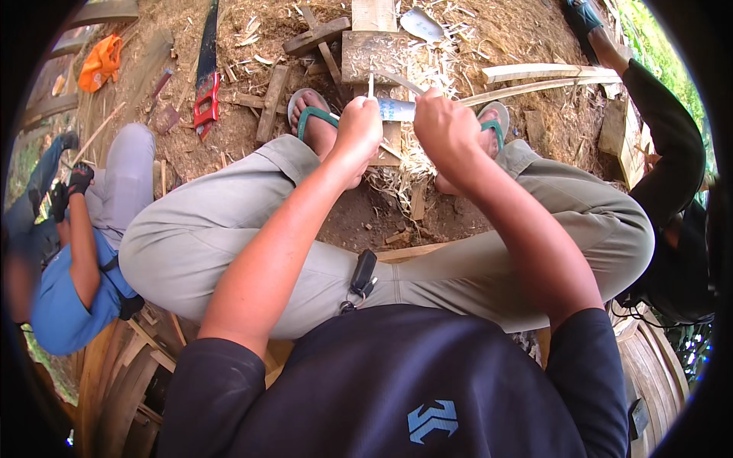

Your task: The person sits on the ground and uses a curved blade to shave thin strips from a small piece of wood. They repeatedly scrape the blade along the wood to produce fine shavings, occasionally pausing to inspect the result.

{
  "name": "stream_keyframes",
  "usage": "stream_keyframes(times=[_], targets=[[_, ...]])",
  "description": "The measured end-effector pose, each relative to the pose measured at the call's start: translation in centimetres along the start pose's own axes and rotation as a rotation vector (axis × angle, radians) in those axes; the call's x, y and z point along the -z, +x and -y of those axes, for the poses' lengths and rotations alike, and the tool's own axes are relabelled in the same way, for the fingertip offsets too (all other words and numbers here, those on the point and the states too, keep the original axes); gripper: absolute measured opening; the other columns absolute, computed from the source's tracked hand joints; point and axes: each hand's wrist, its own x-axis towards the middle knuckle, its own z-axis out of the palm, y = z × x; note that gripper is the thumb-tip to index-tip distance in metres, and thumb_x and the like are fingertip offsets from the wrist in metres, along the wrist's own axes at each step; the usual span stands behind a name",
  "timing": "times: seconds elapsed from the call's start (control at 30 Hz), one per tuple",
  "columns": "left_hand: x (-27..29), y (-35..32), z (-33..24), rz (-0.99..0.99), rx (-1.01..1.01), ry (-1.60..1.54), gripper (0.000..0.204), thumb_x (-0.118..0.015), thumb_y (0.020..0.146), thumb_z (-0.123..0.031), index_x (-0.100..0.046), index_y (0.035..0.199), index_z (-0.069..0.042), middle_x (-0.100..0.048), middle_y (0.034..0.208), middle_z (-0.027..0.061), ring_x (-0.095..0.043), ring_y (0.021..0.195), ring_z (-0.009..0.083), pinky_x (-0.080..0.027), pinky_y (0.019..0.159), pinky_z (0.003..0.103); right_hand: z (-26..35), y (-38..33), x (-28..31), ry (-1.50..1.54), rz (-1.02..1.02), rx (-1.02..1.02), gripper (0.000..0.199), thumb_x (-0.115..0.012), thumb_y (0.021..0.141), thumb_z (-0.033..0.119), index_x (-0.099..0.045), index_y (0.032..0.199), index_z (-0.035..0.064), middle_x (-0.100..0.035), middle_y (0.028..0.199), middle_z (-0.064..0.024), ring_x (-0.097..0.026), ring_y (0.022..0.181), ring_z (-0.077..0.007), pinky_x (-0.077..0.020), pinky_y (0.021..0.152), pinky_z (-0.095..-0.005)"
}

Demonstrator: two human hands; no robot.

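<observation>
My left hand is closed around a thin wooden stick, which stands up past the thumb. My right hand grips a knife with a narrow curved blade; its handle is hidden in the fist. The blade's tip comes close to the stick's upper end, and I cannot tell whether they touch. Between the two fists, a white and blue piece of sheet lies over a wooden board. Pale wood shavings are heaped around it, between my sandalled feet.
A red-handled saw lies at the far left, near an orange cloth. Wood offcuts and long curved strips are on the ground. People sit close by: one in a blue shirt at left, another's dark sleeve at right.
</observation>
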Motion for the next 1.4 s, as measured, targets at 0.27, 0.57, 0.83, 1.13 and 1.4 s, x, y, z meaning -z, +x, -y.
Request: stream_keyframes(times=[0.27,0.57,0.83,1.13,1.4], targets=[[0.0,-1.6,-1.4,0.108,-0.006,-0.070,0.030,-0.039,0.097,-0.022,-0.055,0.106,0.001,-0.042,0.058,-0.0023,-0.037,0.046,0.0074,-0.025,0.037,0.024,-1.3,-2.6,2.6,-0.094,0.026,0.292,0.016,-0.061,0.085,0.009,-0.067,0.097,0.0004,-0.071,0.089,-0.0151,-0.073,0.081,-0.0242,-0.0577,0.062,-0.0316],[-0.2,-0.9,0.0,-0.008,-0.015,-0.006,0.026,-0.040,0.095,-0.021,-0.055,0.094,0.000,-0.054,0.060,0.0083,-0.050,0.045,0.0174,-0.037,0.041,0.034,-0.1,-4.4,4.0,-0.052,0.059,0.173,0.011,-0.063,0.086,0.009,-0.061,0.092,-0.0004,-0.070,0.079,-0.0145,-0.072,0.076,-0.0266,-0.0579,0.060,-0.0333],[-0.5,-1.1,0.0,0.023,-0.001,-0.042,0.023,-0.038,0.093,-0.019,-0.053,0.091,-0.001,-0.053,0.059,0.0085,-0.049,0.043,0.0182,-0.037,0.040,0.035,0.7,-2.7,0.6,0.006,0.019,-0.015,0.015,-0.055,0.090,0.015,-0.064,0.092,0.0018,-0.072,0.082,-0.0137,-0.073,0.078,-0.0230,-0.0573,0.058,-0.0306],[-0.4,-1.1,-0.6,0.033,0.025,-0.115,0.013,-0.045,0.093,-0.019,-0.051,0.094,-0.007,-0.042,0.059,-0.0021,-0.037,0.042,0.0080,-0.022,0.034,0.026,-1.0,-2.4,2.7,-0.031,0.064,0.223,0.015,-0.060,0.087,0.010,-0.069,0.091,0.0000,-0.071,0.093,-0.0157,-0.072,0.085,-0.0256,-0.0581,0.063,-0.0320],[-0.3,-0.3,-0.1,0.014,-0.027,-0.052,0.025,-0.037,0.093,-0.020,-0.052,0.088,0.000,-0.051,0.057,0.0088,-0.049,0.043,0.0185,-0.035,0.039,0.035,-0.5,-3.8,2.4,-0.131,0.028,0.245,0.017,-0.053,0.095,0.015,-0.061,0.093,0.0004,-0.068,0.082,-0.0126,-0.071,0.075,-0.0263,-0.0575,0.059,-0.0327]])
